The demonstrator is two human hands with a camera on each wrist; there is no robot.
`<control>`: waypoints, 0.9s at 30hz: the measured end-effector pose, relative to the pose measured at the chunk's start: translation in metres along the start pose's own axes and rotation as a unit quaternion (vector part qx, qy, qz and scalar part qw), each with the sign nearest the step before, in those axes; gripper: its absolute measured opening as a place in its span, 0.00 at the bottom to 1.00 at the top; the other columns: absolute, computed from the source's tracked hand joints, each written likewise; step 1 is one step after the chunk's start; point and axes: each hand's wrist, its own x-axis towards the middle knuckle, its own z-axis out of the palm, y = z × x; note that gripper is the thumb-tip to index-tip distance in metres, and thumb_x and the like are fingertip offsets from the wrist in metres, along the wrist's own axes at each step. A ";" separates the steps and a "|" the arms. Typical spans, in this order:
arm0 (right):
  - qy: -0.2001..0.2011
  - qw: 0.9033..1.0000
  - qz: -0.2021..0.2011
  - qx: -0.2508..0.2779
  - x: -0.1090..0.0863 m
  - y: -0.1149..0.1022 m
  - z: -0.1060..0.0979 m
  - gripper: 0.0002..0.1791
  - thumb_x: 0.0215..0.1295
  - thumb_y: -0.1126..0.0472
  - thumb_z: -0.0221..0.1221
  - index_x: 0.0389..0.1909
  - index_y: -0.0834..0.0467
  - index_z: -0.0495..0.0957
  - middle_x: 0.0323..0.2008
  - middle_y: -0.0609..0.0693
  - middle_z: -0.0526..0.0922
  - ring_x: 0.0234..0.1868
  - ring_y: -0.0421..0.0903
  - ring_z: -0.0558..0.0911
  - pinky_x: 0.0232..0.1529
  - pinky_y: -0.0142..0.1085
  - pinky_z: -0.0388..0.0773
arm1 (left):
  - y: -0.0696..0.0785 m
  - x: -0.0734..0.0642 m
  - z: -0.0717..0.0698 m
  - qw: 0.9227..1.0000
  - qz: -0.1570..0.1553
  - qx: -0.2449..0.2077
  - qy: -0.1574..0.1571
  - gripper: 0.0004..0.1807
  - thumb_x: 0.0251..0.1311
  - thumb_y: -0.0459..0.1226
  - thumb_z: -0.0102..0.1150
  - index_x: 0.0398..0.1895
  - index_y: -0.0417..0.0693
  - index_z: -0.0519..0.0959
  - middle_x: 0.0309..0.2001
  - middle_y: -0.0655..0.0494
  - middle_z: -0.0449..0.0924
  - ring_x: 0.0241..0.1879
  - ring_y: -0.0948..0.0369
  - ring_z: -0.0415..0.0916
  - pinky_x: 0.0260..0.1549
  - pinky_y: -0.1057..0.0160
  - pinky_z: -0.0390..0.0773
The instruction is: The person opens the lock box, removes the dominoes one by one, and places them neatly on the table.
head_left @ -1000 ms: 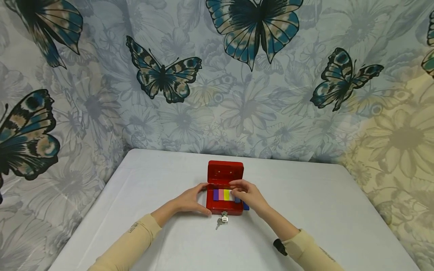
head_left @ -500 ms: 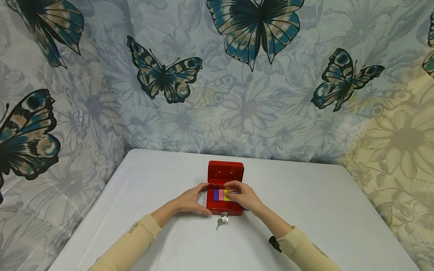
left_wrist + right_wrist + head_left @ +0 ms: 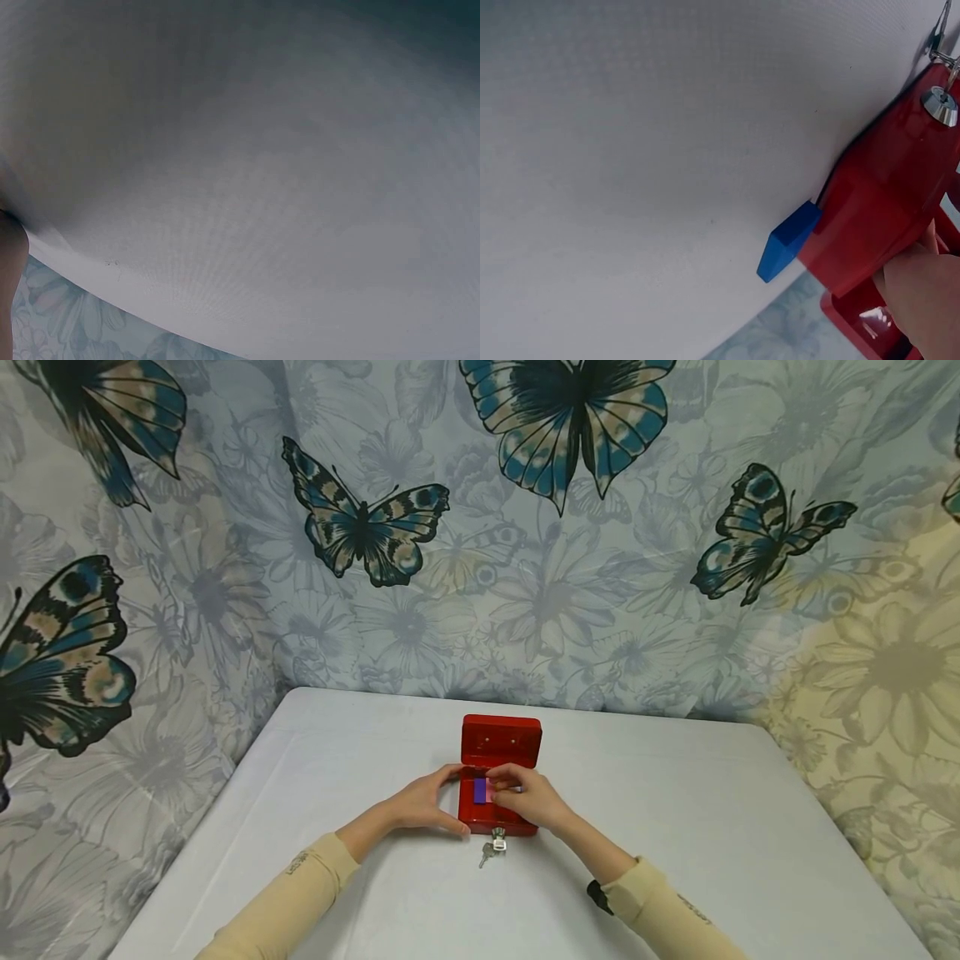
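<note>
A red cash box (image 3: 498, 821) stands on the table with its lid (image 3: 501, 739) raised. Two keys (image 3: 487, 853) hang at the lock on its front. My left hand (image 3: 420, 802) grips the box's left side, thumb at the front corner and fingers at the back. My right hand (image 3: 528, 795) is over the inside of the box, bent fingers and thumb at a pink block (image 3: 489, 790); I cannot tell whether they pinch it. Left of that lies a purple block (image 3: 480, 791). My right hand covers the rest of the row.
Outside the box's right side a blue block (image 3: 789, 240) rests on the white table (image 3: 360, 735), seen in the right wrist view. Behind the table hangs a butterfly-patterned cloth (image 3: 405, 643). The left wrist view mostly shows bare tabletop.
My right hand has moved left along the row of coloured blocks, from the white one past the yellow to the pink. My left hand keeps its place on the box.
</note>
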 end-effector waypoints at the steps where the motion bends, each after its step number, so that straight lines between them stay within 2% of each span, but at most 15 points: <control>1: -0.002 1.000 -0.001 0.000 0.000 0.000 0.001 0.17 0.63 0.65 0.62 0.53 0.62 0.78 0.47 0.55 0.83 0.48 0.53 0.81 0.50 0.46 0.80 | 0.001 0.000 0.000 1.000 0.003 0.000 0.001 0.57 0.38 0.57 0.77 0.73 0.55 0.57 0.70 0.56 0.63 0.68 0.55 0.61 0.65 0.46 0.62; 7: -0.014 1.000 0.000 -0.013 0.002 -0.003 0.004 0.17 0.64 0.65 0.61 0.53 0.63 0.78 0.46 0.55 0.83 0.48 0.53 0.81 0.52 0.48 0.79 | 0.003 -0.001 -0.002 1.000 0.012 0.006 0.002 0.57 0.39 0.57 0.77 0.73 0.53 0.58 0.70 0.54 0.63 0.68 0.53 0.61 0.65 0.46 0.63; 16: -0.032 0.999 -0.020 -0.007 0.004 -0.004 0.008 0.19 0.64 0.66 0.61 0.55 0.64 0.77 0.52 0.59 0.81 0.52 0.57 0.80 0.55 0.50 0.77 | 0.004 -0.001 -0.002 1.000 0.010 0.007 0.001 0.57 0.39 0.57 0.77 0.72 0.55 0.58 0.70 0.57 0.63 0.69 0.56 0.60 0.66 0.49 0.61; 27: -0.051 0.999 -0.007 -0.016 0.006 -0.004 0.009 0.20 0.65 0.64 0.61 0.58 0.62 0.76 0.54 0.58 0.80 0.55 0.56 0.79 0.56 0.51 0.76 | 0.005 -0.002 -0.002 1.000 0.009 0.005 0.004 0.56 0.38 0.57 0.77 0.72 0.54 0.58 0.69 0.57 0.64 0.68 0.57 0.61 0.66 0.49 0.61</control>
